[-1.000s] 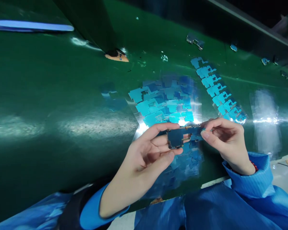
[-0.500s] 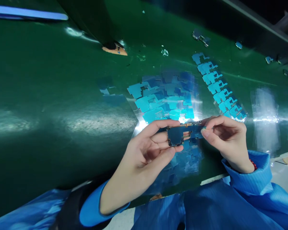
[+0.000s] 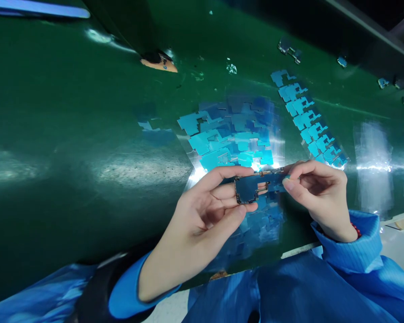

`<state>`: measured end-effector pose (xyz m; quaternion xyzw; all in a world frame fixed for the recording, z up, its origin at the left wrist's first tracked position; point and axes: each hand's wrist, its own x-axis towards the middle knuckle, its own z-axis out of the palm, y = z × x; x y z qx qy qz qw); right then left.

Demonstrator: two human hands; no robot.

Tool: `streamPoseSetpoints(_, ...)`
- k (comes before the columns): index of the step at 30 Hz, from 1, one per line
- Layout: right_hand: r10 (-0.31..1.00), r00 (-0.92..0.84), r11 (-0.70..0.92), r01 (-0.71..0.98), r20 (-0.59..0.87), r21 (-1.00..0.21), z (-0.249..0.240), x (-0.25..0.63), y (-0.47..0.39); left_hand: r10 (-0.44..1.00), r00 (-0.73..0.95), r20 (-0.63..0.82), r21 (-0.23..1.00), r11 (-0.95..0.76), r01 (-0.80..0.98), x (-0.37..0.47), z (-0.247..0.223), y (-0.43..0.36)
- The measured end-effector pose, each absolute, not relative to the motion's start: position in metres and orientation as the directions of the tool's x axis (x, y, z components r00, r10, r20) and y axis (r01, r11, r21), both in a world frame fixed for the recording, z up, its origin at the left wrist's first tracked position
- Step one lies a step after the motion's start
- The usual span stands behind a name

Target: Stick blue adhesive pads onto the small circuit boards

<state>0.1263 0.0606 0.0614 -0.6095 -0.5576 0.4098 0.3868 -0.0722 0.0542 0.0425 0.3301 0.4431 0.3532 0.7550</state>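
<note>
Between both hands a small dark circuit board [image 3: 247,188] is held above the table, its flat blue-grey face toward me. My left hand [image 3: 208,211] grips the board's left part, with fingers behind and along the upper edge and the thumb at the lower edge. At the board's right end, the thumb and forefinger of my right hand [image 3: 318,190] are pinched together; a small greenish bit shows at the thumb tip. Right below the board lie blue cut-out film pieces [image 3: 208,143] in overlapping rows on a clear sheet. Part of that sheet is hidden by my hands.
A slanting strip of blue film pieces [image 3: 305,119] lies to the right on the green table [image 3: 70,112]. Clear film [image 3: 373,161] is further right. Another circuit board [image 3: 289,51] and several small parts lie at the back. A dark post [image 3: 128,27] stands at the upper left.
The hands and the board keep almost the same pose. The view has shifted slightly, so the items at the back appear a little higher and the far right ones further right.
</note>
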Motion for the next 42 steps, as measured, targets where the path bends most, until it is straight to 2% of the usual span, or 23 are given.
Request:
streamPoseSetpoints(7,0.997,0.046,-0.077,0.358,-0.065,-0.931,0.0613,0.1263,0.0604,0.854,0.356,-0.379,0.836,0.481,-0.265,-0.0702,0.0395,0.054)
streamPoseSetpoints(23,0.999,0.005,-0.044,0.297,-0.044,-0.954,0.0571,0.1268,0.0599,0.865,0.337,-0.372,0.877,0.447,-0.179,-0.0695,0.039,0.0525)
streamPoseSetpoints(38,0.997,0.014,-0.072,0.272,-0.071,-0.96,0.057,0.1237,0.0611,0.883,0.285,-0.372,0.876,0.436,-0.207,-0.0667,0.0352,0.0515)
streamPoseSetpoints(42,0.997,0.014,-0.078,0.251,-0.077,-0.965,0.0567,0.1222,0.0613,0.874,0.271,-0.402,0.883,0.449,-0.136,-0.0674,0.0357,0.0518)
